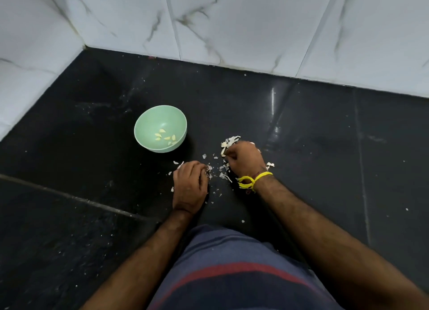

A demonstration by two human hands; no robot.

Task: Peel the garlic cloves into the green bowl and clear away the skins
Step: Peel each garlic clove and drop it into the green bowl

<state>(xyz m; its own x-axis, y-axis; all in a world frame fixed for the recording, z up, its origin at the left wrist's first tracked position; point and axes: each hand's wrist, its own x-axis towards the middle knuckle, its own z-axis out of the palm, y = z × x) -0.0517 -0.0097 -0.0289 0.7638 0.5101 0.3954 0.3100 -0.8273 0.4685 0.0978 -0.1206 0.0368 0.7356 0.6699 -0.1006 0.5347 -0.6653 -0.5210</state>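
- Green bowl [160, 128] at 10 o'clock from the hands, apart from them, holding several peeled cloves [166, 138].
- Right hand [243, 157] curls round a clump of skins [229, 142]; left hand [189, 182] is curled, contents hidden.
- Risk: loose flakes [224, 176] on the dark counter [325, 170] scatter if swept fast.
- Risk: an unpeeled clove leaves with the skins.

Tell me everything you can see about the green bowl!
The green bowl is small, round and pale mint green, smooth and matte, perhaps plastic. It stands upright and open on the dark countertop, near the white marbled wall tiles, further from the person than both hands, off to the left. Neither hand touches it. Inside, at the bottom, lie several peeled garlic cloves, pale yellow. Papery skins lie outside it, near the hands, and I see none inside it.
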